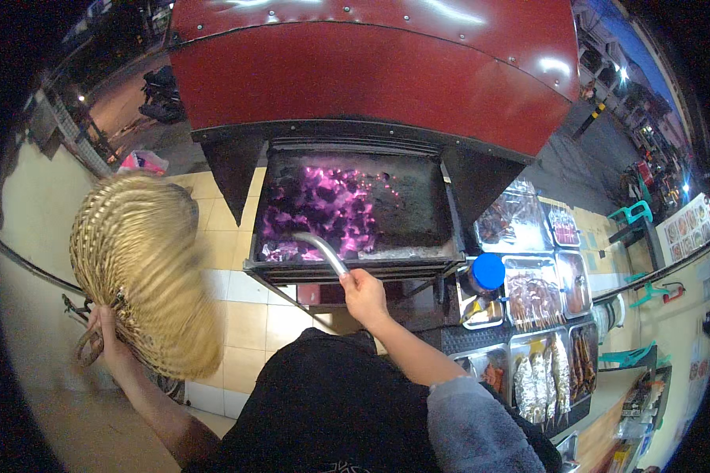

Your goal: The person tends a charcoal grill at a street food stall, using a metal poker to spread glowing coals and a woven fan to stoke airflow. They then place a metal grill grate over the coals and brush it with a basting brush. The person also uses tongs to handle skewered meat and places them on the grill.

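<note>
A large woven fan (pixel 139 272) of plaited straw-like strips is held up at the left by my left hand (pixel 107 334), which grips it near its handle. The fan is blurred along its right side. My right hand (pixel 364 295) is closed around a curved metal tool (pixel 325 251), perhaps tongs. Its far end reaches over the front rim of a charcoal grill (pixel 355 265). Glowing charcoal (pixel 337 204), purple-pink in the picture, fills the left and middle of the grill bed. Grey ash (pixel 414 207) covers the right part.
A red metal hood (pixel 367 77) overhangs the grill. At the right stand metal trays (pixel 535 290) of skewered meat, foil-wrapped skewers (pixel 541 378) and a jar with a blue lid (pixel 488 271). Green stools (pixel 633 211) stand farther right. A motorcycle (pixel 161 94) is parked beyond, at the left.
</note>
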{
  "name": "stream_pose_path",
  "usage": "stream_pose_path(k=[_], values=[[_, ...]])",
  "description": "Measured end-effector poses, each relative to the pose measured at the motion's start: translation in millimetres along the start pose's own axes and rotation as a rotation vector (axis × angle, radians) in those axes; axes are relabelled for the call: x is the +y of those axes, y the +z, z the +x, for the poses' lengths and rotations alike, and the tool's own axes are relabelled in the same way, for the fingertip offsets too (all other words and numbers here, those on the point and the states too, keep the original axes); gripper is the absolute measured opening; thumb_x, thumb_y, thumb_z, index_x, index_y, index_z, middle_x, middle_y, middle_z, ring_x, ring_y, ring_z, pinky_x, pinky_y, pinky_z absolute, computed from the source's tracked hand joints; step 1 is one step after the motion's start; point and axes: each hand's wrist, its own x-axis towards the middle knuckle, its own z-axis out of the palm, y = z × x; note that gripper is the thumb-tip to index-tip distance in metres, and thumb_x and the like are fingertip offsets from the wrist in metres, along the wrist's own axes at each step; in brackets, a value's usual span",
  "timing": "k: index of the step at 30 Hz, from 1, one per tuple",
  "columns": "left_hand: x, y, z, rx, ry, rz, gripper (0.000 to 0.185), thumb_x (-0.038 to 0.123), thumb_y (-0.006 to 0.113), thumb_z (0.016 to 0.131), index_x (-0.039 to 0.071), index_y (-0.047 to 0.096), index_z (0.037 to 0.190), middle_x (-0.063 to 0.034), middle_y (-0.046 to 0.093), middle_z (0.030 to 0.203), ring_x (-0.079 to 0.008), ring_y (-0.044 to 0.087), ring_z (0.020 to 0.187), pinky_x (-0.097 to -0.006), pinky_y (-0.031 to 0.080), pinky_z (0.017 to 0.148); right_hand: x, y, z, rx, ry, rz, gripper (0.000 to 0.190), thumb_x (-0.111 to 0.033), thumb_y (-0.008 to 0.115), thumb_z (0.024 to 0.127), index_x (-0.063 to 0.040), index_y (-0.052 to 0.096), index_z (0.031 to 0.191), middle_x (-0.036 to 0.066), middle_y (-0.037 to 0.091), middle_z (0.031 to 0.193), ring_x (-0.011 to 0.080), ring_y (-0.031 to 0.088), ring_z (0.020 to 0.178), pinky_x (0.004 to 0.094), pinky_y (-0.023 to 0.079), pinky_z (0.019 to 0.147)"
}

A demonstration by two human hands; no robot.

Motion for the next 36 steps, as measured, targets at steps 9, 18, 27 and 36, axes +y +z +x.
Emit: stream_pose_path(k=[9,18,27,36], values=[[37,-55,13,0.332,0.076,-0.133,0.056,0.045,0.043,0.109,0.001,0.053,0.142,-0.0183,0.060,0.141,-0.0284,0.065,0.116,-0.0457,0.052,0.106,-31,18,38,-0.003,-0.023,-0.186,0.035,-0.037,0.059,0.102,-0.003,0.065,0.100,0.028,0.071,0.086,0.0502,0.069,0.087,0.0618,0.052,0.079],[20,24,-27,-0.100,0.017,0.671,0.042,0.030,0.073,0.099,-0.004,0.063,0.122,-0.0091,0.069,0.109,-0.0156,0.062,0.096,-0.0303,0.049,0.086,-46,-44,74,0.199,-0.130,-0.086,0.034,-0.036,0.064,0.098,-0.004,0.070,0.107,0.027,0.074,0.100,0.0484,0.070,0.098,0.0563,0.055,0.087],[27,41,-49,-0.191,0.017,0.117,0.028,0.018,0.068,0.099,-0.002,0.064,0.119,-0.0097,0.070,0.114,-0.0158,0.066,0.100,-0.0322,0.052,0.091,-73,-58,131,-0.062,-0.080,-0.476,0.037,-0.035,0.064,0.095,-0.006,0.074,0.115,0.027,0.074,0.110,0.0447,0.071,0.107,0.0529,0.054,0.096],[9,61,-96,-0.348,0.093,0.462,0.025,0.015,0.073,0.092,-0.005,0.069,0.108,-0.0058,0.070,0.095,-0.0153,0.062,0.085,-0.0313,0.050,0.080,-76,-68,35,-0.091,-0.104,-0.485,0.035,-0.032,0.061,0.099,-0.008,0.069,0.123,0.028,0.074,0.099,0.0474,0.072,0.096,0.0568,0.055,0.089]])
